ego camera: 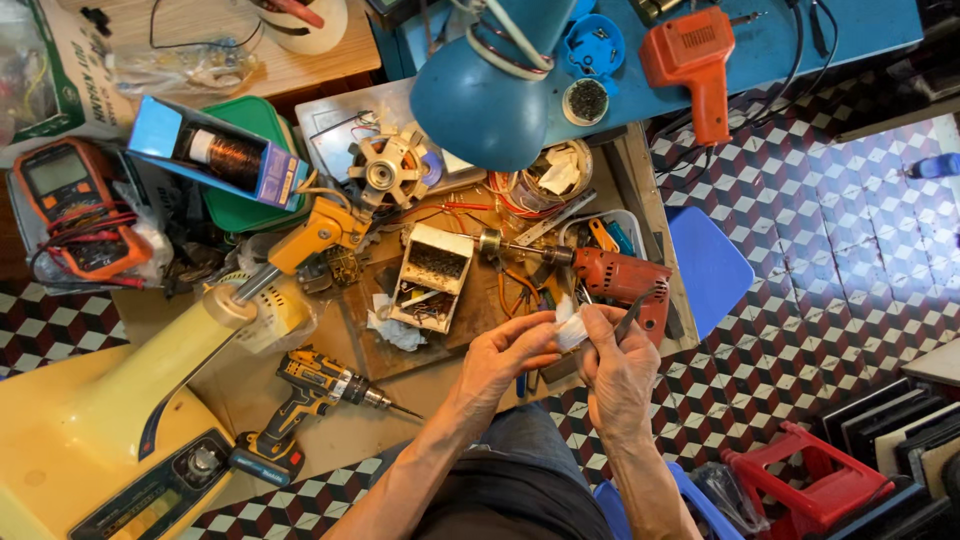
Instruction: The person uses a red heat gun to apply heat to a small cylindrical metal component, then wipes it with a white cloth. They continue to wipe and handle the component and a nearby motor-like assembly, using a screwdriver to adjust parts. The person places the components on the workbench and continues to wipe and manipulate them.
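I see my left hand (505,350) and right hand (612,358) pinching a white scrap (570,330) between them; the right also grips a dark tool (636,312), a red drill (620,278) just beyond.

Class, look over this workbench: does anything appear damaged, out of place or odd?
Yes. A fan motor lies bare among loose wires, its yellow fan tipped beside it. Both hands, left hand and right hand, pinch white paper.
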Motion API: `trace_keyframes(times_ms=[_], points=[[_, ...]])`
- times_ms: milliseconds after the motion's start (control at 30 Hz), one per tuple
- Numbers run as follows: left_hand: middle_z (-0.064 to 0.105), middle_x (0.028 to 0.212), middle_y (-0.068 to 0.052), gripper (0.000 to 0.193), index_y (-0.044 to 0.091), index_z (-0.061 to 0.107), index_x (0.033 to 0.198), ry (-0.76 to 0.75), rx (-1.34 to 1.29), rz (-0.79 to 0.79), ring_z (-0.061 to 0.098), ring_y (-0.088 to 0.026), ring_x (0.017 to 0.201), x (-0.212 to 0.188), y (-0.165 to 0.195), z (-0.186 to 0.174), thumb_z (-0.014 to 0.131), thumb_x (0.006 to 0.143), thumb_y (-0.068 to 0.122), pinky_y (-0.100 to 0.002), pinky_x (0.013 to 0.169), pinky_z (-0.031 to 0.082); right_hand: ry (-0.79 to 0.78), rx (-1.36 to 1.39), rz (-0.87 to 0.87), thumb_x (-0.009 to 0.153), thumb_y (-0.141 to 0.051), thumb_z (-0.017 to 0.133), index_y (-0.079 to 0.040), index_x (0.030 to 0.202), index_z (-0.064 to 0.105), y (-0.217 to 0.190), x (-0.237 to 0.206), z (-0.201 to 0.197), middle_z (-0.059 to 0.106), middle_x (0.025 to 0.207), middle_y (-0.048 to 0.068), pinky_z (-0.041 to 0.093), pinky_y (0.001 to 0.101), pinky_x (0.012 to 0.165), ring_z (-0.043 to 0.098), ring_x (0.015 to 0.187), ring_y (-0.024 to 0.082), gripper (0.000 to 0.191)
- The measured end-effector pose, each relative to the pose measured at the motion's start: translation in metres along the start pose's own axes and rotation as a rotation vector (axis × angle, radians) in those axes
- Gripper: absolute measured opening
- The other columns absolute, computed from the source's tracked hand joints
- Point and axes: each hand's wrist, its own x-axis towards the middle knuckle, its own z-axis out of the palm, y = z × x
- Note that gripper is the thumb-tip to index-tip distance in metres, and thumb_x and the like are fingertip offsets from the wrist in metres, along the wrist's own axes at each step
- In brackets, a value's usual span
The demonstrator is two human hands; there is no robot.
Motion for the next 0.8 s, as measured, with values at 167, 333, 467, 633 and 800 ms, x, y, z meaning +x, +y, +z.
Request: trace_keyframes(times_ms=[167,333,467,633,800], points=[[0.072,0.123,-0.013,0.058,-0.002,0.063,0.138,-0.109,-0.007,0.054,0.069,-0.015,0.109,-0.025,0.004,-0.017,0.079,0.087,0.021,-0.028,0.097,0.055,-0.021,-0.01,-0.073,0.1,-0.014,0.068,0.002,0.104,0.069,0.023,-0.026,0.019,0.056,0.064,-0.003,0.026,0.0192,0.038,0.04,0.045,0.001,0.017],[0.076,0.116,-0.012,0.054,-0.002,0.066,0.135,-0.019,-0.13,0.03,0.071,-0.015,0.102,-0.037,0.004,-0.03,0.079,0.087,0.018,-0.028,0.091,0.055,-0.028,-0.044,-0.06,0.099,-0.014,0.065,0.003,0.106,0.069,0.03,-0.04,0.031,0.063,0.069,-0.001,0.028,0.0194,0.04,0.042,0.047,0.001,0.019],[0.077,0.113,-0.011,0.048,-0.002,0.068,0.13,0.094,-0.193,0.027,0.072,-0.015,0.096,-0.038,-0.002,-0.033,0.079,0.086,0.017,-0.029,0.09,0.059,-0.001,-0.121,-0.113,0.101,-0.017,0.069,0.005,0.112,0.071,0.034,-0.044,0.037,0.054,0.065,-0.004,0.028,0.0188,0.041,0.04,0.048,0.001,0.024],[0.076,0.111,-0.009,0.049,0.002,0.065,0.133,0.081,-0.213,0.036,0.072,-0.012,0.096,-0.044,-0.005,-0.044,0.078,0.087,0.015,-0.028,0.089,0.06,-0.058,-0.035,0.194,0.102,-0.042,0.057,0.001,0.124,0.067,0.03,-0.038,0.027,0.042,0.05,-0.007,0.023,0.0184,0.034,0.03,0.036,0.0,0.049],[0.076,0.11,-0.009,0.048,0.001,0.064,0.132,0.026,-0.219,0.032,0.071,-0.012,0.095,-0.046,-0.004,-0.055,0.077,0.088,0.015,-0.028,0.087,0.06,-0.34,0.136,0.356,0.102,-0.043,0.058,0.004,0.131,0.064,0.031,-0.041,0.014,0.053,0.063,-0.005,0.024,0.0181,0.037,0.034,0.04,0.001,0.055]])
